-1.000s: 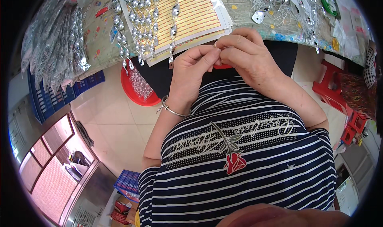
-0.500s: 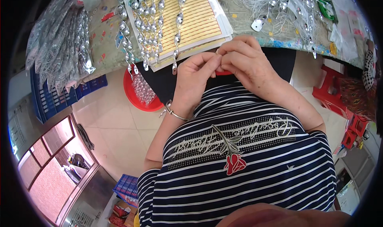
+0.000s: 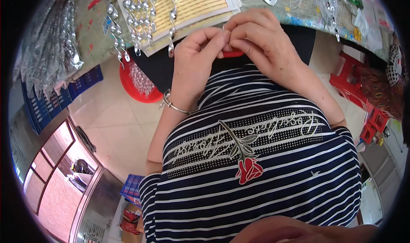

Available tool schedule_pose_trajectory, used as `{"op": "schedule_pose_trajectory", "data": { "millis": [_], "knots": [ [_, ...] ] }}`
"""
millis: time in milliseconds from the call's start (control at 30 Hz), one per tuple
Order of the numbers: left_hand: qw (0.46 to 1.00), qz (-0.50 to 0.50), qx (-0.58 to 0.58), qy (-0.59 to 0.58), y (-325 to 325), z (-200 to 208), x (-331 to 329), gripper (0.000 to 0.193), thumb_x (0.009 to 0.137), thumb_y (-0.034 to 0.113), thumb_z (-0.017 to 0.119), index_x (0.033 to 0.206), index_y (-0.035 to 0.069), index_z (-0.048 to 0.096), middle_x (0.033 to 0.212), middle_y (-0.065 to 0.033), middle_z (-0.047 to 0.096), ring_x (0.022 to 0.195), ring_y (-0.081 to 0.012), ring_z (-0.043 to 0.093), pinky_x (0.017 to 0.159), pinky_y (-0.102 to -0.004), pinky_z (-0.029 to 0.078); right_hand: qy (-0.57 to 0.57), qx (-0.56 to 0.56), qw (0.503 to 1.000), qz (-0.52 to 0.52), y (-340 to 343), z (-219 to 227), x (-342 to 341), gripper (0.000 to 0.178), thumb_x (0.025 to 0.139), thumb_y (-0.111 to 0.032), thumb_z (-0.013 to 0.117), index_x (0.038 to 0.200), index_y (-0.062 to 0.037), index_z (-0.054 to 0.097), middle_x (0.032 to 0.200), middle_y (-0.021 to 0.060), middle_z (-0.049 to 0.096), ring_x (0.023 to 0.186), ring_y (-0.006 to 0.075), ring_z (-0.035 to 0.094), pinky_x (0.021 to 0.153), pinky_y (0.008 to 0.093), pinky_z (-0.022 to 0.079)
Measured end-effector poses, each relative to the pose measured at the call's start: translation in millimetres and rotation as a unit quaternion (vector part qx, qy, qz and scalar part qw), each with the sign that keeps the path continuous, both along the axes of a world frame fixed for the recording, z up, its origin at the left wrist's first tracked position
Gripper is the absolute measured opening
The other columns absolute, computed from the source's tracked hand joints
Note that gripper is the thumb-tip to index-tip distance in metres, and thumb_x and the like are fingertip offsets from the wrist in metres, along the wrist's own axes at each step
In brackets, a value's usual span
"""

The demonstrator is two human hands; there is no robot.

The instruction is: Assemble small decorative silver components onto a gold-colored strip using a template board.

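Observation:
Close together at the table's near edge, my left hand and my right hand both have their fingertips pinched. A tiny pale bit shows between them, too small to name. Left of my left hand, a twisted silver strip hangs over the near edge of a paper stack with yellow-and-red stripes. More twisted silver strips lie side by side on the stack's left part. Below my fingertips a small part of something red shows; the rest is hidden by my hands.
Clear-bagged silver strips hang off the table's left end. A red basin of shiny clear-silver pieces and blue crates stand lower left. White threads and silver strips lie at the table's right. A red stool stands to the right.
The whole view has shifted, so table, basin and hands sit higher and mostly further left in the picture. My hands stay pinched together; their grip looks nearly the same.

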State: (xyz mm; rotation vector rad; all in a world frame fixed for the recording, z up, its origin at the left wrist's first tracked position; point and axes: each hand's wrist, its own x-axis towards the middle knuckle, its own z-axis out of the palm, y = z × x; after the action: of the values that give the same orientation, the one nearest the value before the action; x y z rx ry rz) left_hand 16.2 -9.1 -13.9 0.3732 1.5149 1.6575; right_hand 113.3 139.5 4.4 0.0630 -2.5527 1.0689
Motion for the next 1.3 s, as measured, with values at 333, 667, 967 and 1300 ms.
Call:
{"op": "schedule_pose_trajectory", "data": {
  "millis": [333, 667, 967, 1300],
  "knots": [
    [1.0, 0.006, 0.006, 0.007, -3.2, -4.9, 1.5, 0.013, 0.089, 0.011, 0.059, 0.093, 0.0, 0.065, 0.078, -0.0014, 0.061, 0.069, -0.0058, 0.05, 0.064, -0.0177, 0.039, -0.018, 0.013, 0.999, -0.049, -2.5, -3.3, 1.4, 0.008, 0.082, -0.005, 0.061, 0.09, -0.0053, 0.06, 0.11, 0.0086, 0.055, 0.102, 0.0246, 0.048, 0.09, 0.0324, 0.037],
    [0.999, -0.015, 0.003, 0.035, -2.6, -4.5, 1.6, 0.013, 0.089, 0.011, 0.059, 0.091, 0.0, 0.065, 0.08, -0.0014, 0.062, 0.069, -0.0058, 0.05, 0.064, -0.0179, 0.04, -0.057, -0.04, 0.995, -0.073, 0.6, -16.6, 3.3, 0.005, 0.088, -0.007, 0.056, 0.092, -0.0038, 0.057, 0.11, 0.0091, 0.054, 0.103, 0.0226, 0.047, 0.091, 0.0301, 0.037],
    [0.999, -0.041, 0.026, -0.02, -3.0, -5.0, -0.6, 0.015, 0.089, 0.013, 0.061, 0.091, -0.001, 0.066, 0.08, -0.0028, 0.064, 0.068, -0.0055, 0.053, 0.062, -0.0181, 0.043, -0.088, -0.234, 0.968, -0.029, -0.4, -15.7, -4.6, 0.01, 0.091, -0.012, 0.054, 0.09, -0.0027, 0.058, 0.107, 0.008, 0.053, 0.105, 0.0161, 0.049, 0.089, 0.0267, 0.039],
    [1.0, -0.01, 0.012, -0.021, -2.8, 1.7, 2.7, 0.013, 0.087, 0.011, 0.061, 0.09, 0.0, 0.066, 0.078, -0.0012, 0.063, 0.068, -0.0048, 0.05, 0.062, -0.0169, 0.038, -0.06, -0.303, 0.95, -0.05, 4.4, -13.7, -5.0, 0.012, 0.093, -0.01, 0.053, 0.097, -0.0027, 0.061, 0.101, 0.0045, 0.054, 0.097, 0.013, 0.053, 0.086, 0.0236, 0.041]
  ]
}}
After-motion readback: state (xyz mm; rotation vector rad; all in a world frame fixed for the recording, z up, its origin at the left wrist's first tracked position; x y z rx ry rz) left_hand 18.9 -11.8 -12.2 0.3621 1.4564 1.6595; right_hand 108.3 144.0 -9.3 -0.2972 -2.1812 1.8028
